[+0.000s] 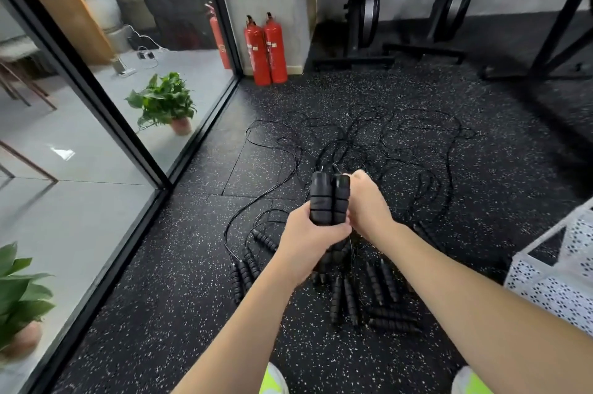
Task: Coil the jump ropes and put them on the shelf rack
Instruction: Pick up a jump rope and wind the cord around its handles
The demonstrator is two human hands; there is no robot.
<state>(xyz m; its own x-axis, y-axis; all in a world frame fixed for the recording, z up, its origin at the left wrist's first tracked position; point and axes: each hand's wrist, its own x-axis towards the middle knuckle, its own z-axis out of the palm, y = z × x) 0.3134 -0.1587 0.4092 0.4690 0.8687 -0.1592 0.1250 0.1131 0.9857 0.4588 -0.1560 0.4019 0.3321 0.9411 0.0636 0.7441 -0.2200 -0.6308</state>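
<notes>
Black jump-rope handles (330,199) upright, side by side, in both hands.

two red fire extinguishers (265,50) stand by the grey pillar (269,5). a potted plant (163,103) sits behind the glass wall (106,124) (another (19,300) nearer).

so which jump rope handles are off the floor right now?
Only the pair of handles held upright side by side, gripped by the left hand with the right hand against them. The other handles lie on the floor.

Bright daylight through the glass wall (96,79), soft shadows, slight blur, and wide-angle bending at edges.
</notes>
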